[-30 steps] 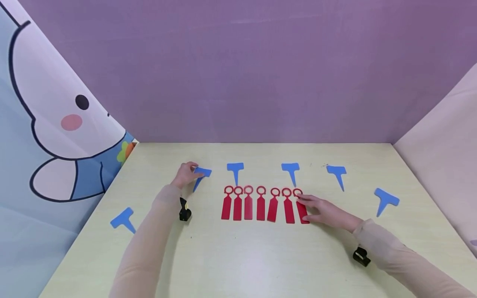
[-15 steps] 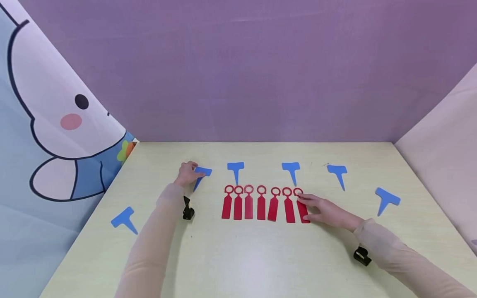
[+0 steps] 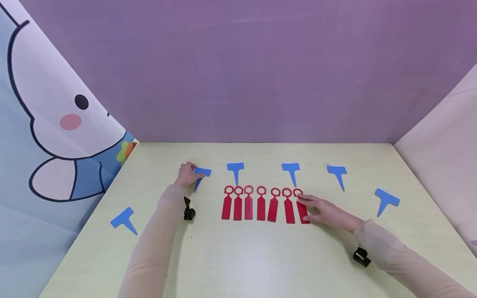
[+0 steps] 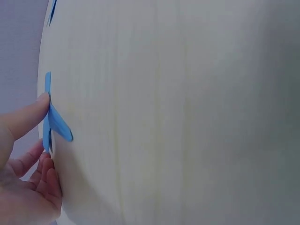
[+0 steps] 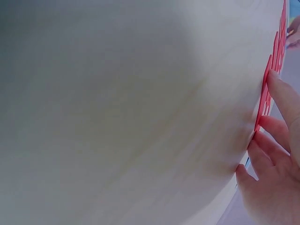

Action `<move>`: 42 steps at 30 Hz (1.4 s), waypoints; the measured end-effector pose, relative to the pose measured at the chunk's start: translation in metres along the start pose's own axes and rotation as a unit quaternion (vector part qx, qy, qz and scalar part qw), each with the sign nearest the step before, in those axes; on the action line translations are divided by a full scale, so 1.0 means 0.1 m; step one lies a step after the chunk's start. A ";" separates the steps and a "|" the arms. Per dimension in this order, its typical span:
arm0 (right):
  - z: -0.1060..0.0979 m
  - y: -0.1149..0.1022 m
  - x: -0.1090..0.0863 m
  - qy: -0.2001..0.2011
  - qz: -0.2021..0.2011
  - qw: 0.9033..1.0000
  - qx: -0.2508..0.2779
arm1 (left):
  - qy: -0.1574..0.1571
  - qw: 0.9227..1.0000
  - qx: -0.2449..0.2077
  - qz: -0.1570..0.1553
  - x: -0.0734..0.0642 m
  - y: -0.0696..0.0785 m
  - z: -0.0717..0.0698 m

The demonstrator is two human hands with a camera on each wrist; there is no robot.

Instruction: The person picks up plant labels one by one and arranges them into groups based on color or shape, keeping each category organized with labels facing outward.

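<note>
In the head view my left hand (image 3: 187, 174) is at the far left of the table, pinching a blue T-shaped plant label (image 3: 204, 171) between thumb and fingers. The left wrist view shows its thumb (image 4: 32, 115) against this label (image 4: 59, 124), with fingertips at the crossbar's other end. My right hand (image 3: 329, 212) rests over the rightmost red ring-topped tag (image 3: 301, 212), thumb near its bottom end and fingertips by its ring. Seen from the right wrist, the thumb (image 5: 283, 93) and extended fingers touch this tag (image 5: 263, 91) along its length.
Several more red tags (image 3: 261, 209) lie side by side left of the right hand. Other blue labels (image 3: 235, 167) form an arc behind and beside them, one (image 3: 124, 217) left of the left forearm. A purple backdrop (image 3: 261, 74) rises behind the table (image 3: 246, 256).
The left forearm has shifted slightly right, while the left hand stays at the blue plant label. The right hand and the red tags look unmoved.
</note>
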State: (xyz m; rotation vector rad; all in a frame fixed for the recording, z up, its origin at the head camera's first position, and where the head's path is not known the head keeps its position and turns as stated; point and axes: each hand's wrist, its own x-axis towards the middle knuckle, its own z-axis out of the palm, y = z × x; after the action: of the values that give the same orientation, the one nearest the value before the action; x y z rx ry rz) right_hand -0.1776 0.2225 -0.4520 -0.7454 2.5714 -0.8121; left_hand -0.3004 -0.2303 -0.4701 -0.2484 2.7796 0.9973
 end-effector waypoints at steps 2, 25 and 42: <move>0.00 0.00 0.00 0.000 0.002 1.000 0.001 | -0.009 1.000 -0.010 -0.018 -0.19 0.18 -0.08; 0.01 0.01 0.01 0.001 0.003 1.000 0.003 | 0.027 0.991 -0.123 0.049 0.85 -1.01 0.23; 0.00 0.02 0.00 -0.001 0.003 1.000 0.005 | -0.066 0.960 -0.269 -0.028 -0.45 0.11 -0.32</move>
State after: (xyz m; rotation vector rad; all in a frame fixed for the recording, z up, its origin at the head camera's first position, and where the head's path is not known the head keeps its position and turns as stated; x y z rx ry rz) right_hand -0.1783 0.2237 -0.4530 -0.7335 2.5656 -0.8216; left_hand -0.2630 -0.2379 -0.4293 -0.3132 2.3149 1.6717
